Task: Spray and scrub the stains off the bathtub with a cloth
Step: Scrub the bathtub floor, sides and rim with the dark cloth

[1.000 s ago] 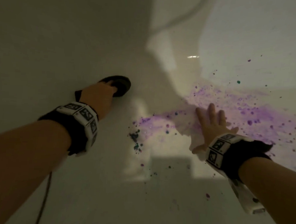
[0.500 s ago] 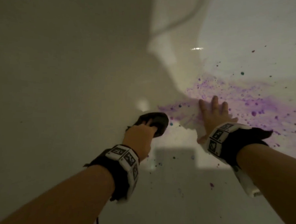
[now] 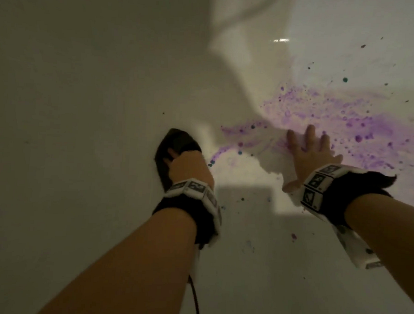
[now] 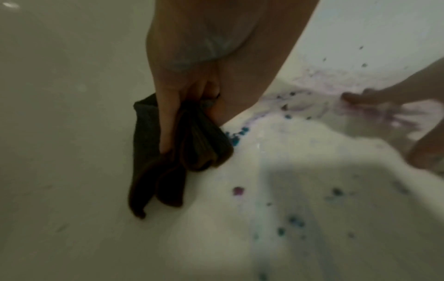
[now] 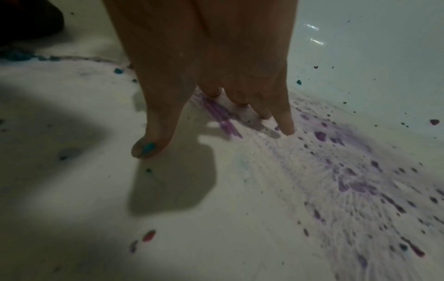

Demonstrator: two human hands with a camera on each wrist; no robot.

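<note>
Nearest the camera, the bottom of the glossy white bathtub [image 3: 90, 83] only has a few stray dots on it: a small purple spot [image 3: 293, 236] and some faint teal specks [image 4: 294, 221] sitting in shadow.

A bit further in, the left hand [image 3: 188, 166] has its fingers curled around a dark, bunched-up cloth [image 3: 175, 145]. The left wrist view shows the cloth folded over and hanging out of the grip, with its lower folds down against the tub surface. Its edge sits right by a little cluster of teal crumbs [image 4: 236, 136] where a thin purple trail starts.

To the right of that, the right hand [image 3: 309, 150] is spread flat with its fingers straight, pressing down on a white sheet [image 3: 272, 158], paper or thin cloth, can't really tell. The right wrist view shows the fingertips [image 5: 287, 129] touching down at the near edge of the mess, plus a teal smudge on the thumb [image 5: 146, 149].

Past the fingers is the big purple splatter stain [image 3: 361, 124], smeared and speckled, running off to the right. Beyond it a few dark and teal dots [image 3: 345, 79] are scattered up the tub wall.
</note>
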